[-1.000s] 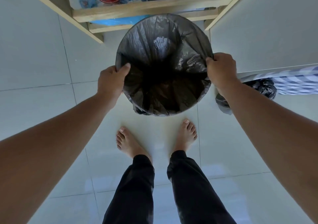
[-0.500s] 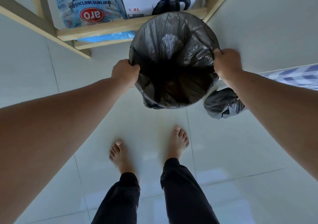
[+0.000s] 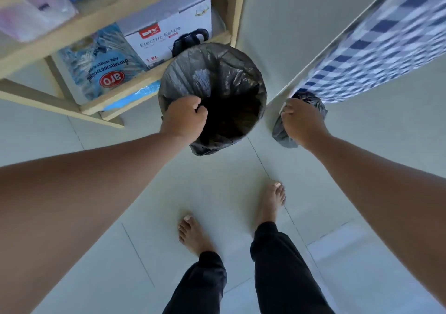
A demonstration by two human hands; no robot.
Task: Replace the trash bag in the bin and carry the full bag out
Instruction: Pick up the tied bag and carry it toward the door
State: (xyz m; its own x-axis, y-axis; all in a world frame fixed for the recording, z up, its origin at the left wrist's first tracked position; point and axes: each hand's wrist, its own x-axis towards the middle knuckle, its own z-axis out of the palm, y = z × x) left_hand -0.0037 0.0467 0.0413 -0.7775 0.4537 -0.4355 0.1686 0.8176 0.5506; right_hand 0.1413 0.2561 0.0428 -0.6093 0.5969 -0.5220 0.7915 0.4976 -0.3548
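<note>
Two hands [image 3: 184, 118] [image 3: 303, 123] on bags [image 3: 217, 77] [image 3: 316, 105].

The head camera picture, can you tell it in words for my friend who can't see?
Seen from above, a person's left hand grips the rim of a round bin lined with a dark grey plastic bag, while the right hand reaches onto a crumpled full grey bag on the pale tiled floor. A wooden shelf holds a white kettle box.

Bin by the shelf, full bag to its right

Bin [image 3: 212, 96] on floor w/ new bag [image 3: 224, 72] in it, shelf [image 3: 135, 82] behind. Left hand [image 3: 184, 118] on near rim, right hand [image 3: 301, 120] on full bag [image 3: 280, 132].
</note>
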